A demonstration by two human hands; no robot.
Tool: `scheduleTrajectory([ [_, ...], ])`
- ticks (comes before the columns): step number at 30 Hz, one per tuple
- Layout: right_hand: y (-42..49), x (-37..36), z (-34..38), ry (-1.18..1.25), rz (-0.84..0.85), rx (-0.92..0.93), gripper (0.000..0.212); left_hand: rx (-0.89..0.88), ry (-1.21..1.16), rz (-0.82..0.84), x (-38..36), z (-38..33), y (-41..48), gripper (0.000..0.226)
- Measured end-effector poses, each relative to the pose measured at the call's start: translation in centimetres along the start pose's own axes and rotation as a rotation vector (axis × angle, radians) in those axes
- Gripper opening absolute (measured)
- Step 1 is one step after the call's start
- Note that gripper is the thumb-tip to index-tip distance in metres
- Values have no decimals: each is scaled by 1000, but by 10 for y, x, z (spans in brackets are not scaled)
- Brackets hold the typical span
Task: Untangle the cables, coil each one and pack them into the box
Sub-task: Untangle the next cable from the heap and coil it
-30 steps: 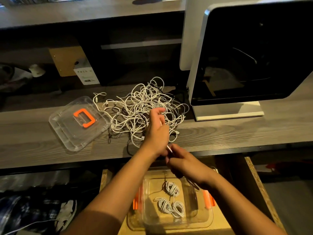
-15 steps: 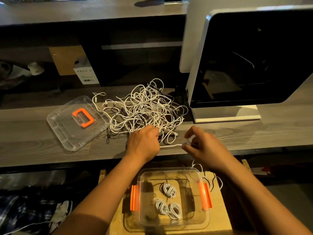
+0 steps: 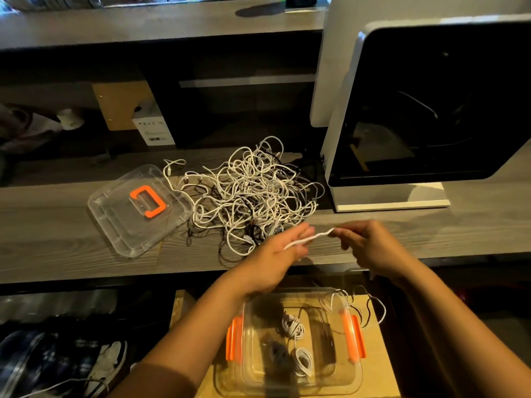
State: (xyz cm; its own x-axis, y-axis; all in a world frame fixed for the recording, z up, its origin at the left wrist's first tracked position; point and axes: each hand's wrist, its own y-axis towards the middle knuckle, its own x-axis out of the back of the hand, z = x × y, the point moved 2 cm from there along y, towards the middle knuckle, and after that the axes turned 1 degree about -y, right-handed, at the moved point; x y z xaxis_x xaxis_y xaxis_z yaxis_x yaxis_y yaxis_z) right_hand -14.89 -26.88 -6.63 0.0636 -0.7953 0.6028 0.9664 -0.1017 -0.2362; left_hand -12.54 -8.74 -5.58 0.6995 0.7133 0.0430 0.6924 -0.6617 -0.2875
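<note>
Box: the clear box (image 3: 356, 374) with orange latches sits below the desk (image 3: 57, 239) and holds white coiled cables (image 3: 293, 326).
Lid: the lid (image 3: 115, 225) lies on the desk, touching the tangle (image 3: 253, 191) to its right.
Writing: the white carton (image 3: 153, 130) has print too small to read.
Right grip (image 3: 370, 248): pinches the end of a white cable (image 3: 311, 239).
Left grip (image 3: 275, 254): fingers are stretched out with the cable across them; cannot tell whether it grasps.
</note>
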Motion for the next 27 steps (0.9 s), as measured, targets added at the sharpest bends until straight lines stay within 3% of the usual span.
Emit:
scheduleTrajectory([
  [2, -3, -13, -1, 94, 92, -25, 22, -105, -208, -100, -11, -12, 3, 42],
  [6, -15, -45, 14, 84, 278, 25, 26, -253, -224, -412, -21, -31, 16, 24],
  [8, -23, -63, 24, -25, 364, 119, 17, -355, -110, -589, -16, -33, 23, 23],
  [9, -26, -70, 30, -67, 376, 170, 13, -431, 59, -635, -13, -34, 27, 23],
  [11, -30, -72, 38, -114, 357, 230, 14, -526, 500, -614, -8, -30, 33, 25],
  [14, -30, -55, 41, -319, 312, 263, 24, -334, 930, -529, 5, -13, 41, 17],
  [17, -28, -37, 37, -472, 307, 230, 20, -111, 1007, -433, 14, -1, 41, 21],
  [20, -26, -25, 36, -478, 256, 198, 21, -55, 963, -383, 17, 3, 37, 32],
  [24, -22, 0, 32, -320, 18, 127, 23, 57, 1015, -237, 18, 4, 24, 58],
  [27, -19, 11, 32, -154, -61, 89, 20, 25, 1142, -219, 11, 4, 15, 42],
])
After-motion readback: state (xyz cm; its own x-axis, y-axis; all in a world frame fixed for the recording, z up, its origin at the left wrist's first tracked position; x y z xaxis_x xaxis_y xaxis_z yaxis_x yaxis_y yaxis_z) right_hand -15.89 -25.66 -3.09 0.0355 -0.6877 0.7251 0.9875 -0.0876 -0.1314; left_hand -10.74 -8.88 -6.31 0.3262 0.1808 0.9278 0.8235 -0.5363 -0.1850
